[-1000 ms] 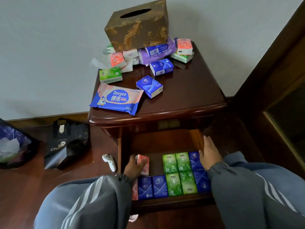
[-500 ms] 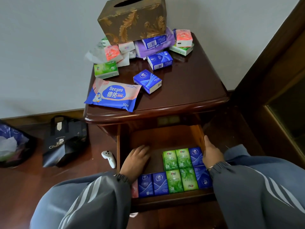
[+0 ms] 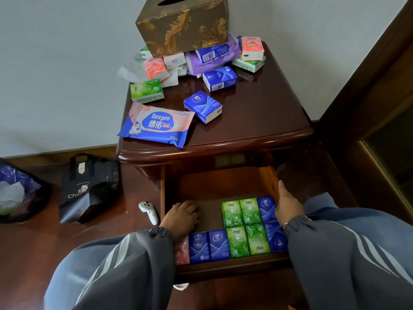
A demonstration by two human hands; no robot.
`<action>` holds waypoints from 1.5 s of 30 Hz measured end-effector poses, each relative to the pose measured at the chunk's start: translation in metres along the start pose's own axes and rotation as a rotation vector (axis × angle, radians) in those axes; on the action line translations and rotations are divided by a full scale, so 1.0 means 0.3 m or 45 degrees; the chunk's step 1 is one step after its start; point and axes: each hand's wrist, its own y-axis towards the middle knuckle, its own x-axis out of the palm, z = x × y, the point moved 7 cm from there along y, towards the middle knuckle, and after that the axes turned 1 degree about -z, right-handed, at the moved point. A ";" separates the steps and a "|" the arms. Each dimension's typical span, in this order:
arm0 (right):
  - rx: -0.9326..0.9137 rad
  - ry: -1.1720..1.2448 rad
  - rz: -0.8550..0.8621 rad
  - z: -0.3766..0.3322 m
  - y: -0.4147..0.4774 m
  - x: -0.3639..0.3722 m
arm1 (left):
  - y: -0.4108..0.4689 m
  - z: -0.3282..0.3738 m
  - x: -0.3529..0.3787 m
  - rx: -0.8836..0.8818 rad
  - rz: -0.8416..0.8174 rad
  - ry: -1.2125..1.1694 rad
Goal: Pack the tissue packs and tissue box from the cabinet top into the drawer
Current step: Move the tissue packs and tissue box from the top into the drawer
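The open drawer point(image 3: 223, 186) holds blue, green and pink tissue packs point(image 3: 243, 229) in rows at its front and right. My left hand point(image 3: 182, 218) lies palm down in the drawer's left part, fingers bent downward; whatever is under it is hidden. My right hand point(image 3: 287, 206) rests with straight fingers against the drawer's right wall. On the cabinet top point(image 3: 257, 121) remain a gold-patterned tissue box point(image 3: 183, 25) resting on a pile of packs, two blue packs point(image 3: 203, 106), a green pack point(image 3: 146, 90), a pink pack point(image 3: 251, 49) and a Deeyeo wipes pack point(image 3: 156, 126).
A wall stands behind the cabinet, and dark wooden furniture point(image 3: 380, 108) is at the right. On the floor to the left are a black bag point(image 3: 87, 189), a white controller point(image 3: 148, 211) and a bin with a dark liner point(image 3: 15, 191).
My left hand, which held a pink pack above the drawer's left side, has lowered palm down into the drawer and now covers that spot. The right hand stayed on the drawer's right wall.
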 end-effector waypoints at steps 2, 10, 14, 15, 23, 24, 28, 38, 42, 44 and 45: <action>0.007 0.001 -0.008 0.001 0.000 -0.001 | 0.000 0.007 0.012 0.030 -0.067 0.109; 0.002 -0.009 0.001 0.002 0.002 -0.003 | -0.001 -0.002 0.009 -0.018 -0.011 -0.045; 0.001 0.003 -0.015 0.002 0.006 0.000 | -0.017 -0.043 -0.014 -0.137 0.117 -0.169; 0.004 0.002 -0.024 0.000 0.006 0.001 | -0.023 -0.045 -0.011 -0.159 0.102 -0.138; -0.001 0.015 -0.080 -0.006 0.007 -0.006 | -0.057 -0.004 0.005 -0.251 -0.085 -0.119; -0.007 0.017 -0.095 -0.010 0.010 -0.015 | -0.068 0.000 -0.011 -0.258 -0.075 -0.152; -0.050 -0.012 -0.178 -0.039 0.005 -0.086 | -0.126 0.007 -0.162 -0.204 0.104 -0.326; -0.560 0.199 0.761 -0.264 -0.231 -0.672 | -0.401 -0.147 -0.742 -0.146 0.954 -0.676; -0.684 0.160 0.794 -0.385 -0.138 -0.788 | -0.353 -0.212 -0.905 -0.248 1.116 -0.665; -0.642 -0.006 0.599 -0.440 -0.036 -0.757 | -0.282 -0.223 -0.958 -0.285 1.106 -0.593; -0.619 -0.082 0.504 -0.460 0.009 -0.732 | -0.239 -0.224 -0.979 -0.301 1.069 -0.537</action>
